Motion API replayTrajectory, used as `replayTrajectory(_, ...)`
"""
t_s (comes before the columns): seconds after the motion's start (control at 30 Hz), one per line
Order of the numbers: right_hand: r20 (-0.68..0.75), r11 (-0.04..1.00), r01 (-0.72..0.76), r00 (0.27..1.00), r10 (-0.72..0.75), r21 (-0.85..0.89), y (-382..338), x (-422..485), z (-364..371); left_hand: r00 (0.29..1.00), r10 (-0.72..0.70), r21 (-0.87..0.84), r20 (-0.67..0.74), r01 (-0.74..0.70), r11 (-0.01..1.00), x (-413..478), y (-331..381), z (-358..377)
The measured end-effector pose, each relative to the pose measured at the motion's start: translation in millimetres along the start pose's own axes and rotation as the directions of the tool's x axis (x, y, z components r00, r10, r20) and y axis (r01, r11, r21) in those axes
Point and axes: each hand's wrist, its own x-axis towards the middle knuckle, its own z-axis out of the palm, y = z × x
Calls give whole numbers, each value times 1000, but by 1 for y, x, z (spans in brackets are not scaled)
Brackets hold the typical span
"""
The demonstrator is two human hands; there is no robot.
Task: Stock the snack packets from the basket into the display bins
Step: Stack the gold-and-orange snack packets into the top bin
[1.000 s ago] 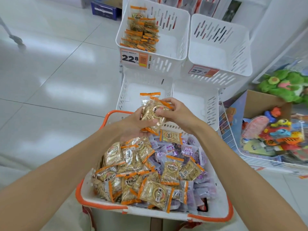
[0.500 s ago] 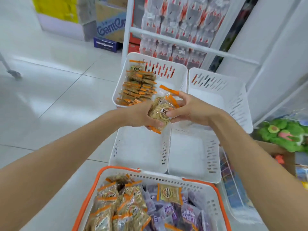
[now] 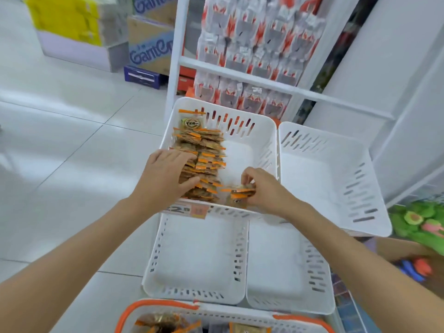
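Note:
The upper left white display bin [image 3: 264, 131] holds a standing row of orange-edged snack packets [image 3: 204, 150]. My left hand [image 3: 165, 174] curls round the near end of that row, thumb against the packets. My right hand [image 3: 262, 188] pinches a small stack of the same packets [image 3: 241, 192] and sets it at the bin's front edge, right of the row. The orange-rimmed basket [image 3: 158, 306] shows at the bottom edge with a few packets [image 3: 163, 324] visible inside.
An empty white bin [image 3: 336, 179] stands to the right, and two more empty bins [image 3: 199, 260] sit on the tier below. A price tag [image 3: 187, 210] hangs on the stocked bin's front. A rack of bagged goods [image 3: 252, 56] rises behind. Cartons [image 3: 149, 44] stand on the floor at back left.
Both hands carried the packets from above the basket forward into the upper left bin. The left hand went to the existing row; the right now holds the stack alone. View tilted up.

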Motion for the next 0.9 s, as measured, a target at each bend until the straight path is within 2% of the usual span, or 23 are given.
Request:
replayTrajectory(0.03,136,996,-63,989,53,69,-3,1,-4,1000,-1,4,-26,1,1000,0,0,1)
replayTrajectory(0.1,406,934,-249,904,129,256,-8,2,-17,998,-3,9,-59,3,1000,0,1,3)
replayTrajectory(0.17,542,826,-389,832,123,409,-9,5,-23,995,8,5,-99,-7,1000,0,2,5)
replayTrajectory(0.2,556,810,-401,823,115,427,-8,8,-22,993,15,1,-113,-15,1000,-1,2,5)
replayTrajectory(0.27,502,863,-343,856,123,372,-6,10,-14,991,24,2,-132,-24,1000,-2,1,5)
replayTrajectory(0.33,448,863,-329,883,138,383,-5,10,-6,991,25,6,-130,-24,1000,-2,1,5)
replayTrajectory(0.5,483,856,-407,847,223,318,-7,13,-1,992,20,-8,-127,-22,1000,-1,0,8)
replayTrajectory(0.7,425,777,-434,873,238,456,-5,13,4,989,12,-9,-150,-14,1000,-2,-1,9)
replayTrajectory(0.83,496,804,-457,834,240,380,-5,13,0,989,16,-12,-150,-18,1000,-2,-1,11)
replayTrajectory(0.9,464,813,-440,852,243,381,-9,11,0,990,12,-11,-141,-14,1000,-2,-1,9)
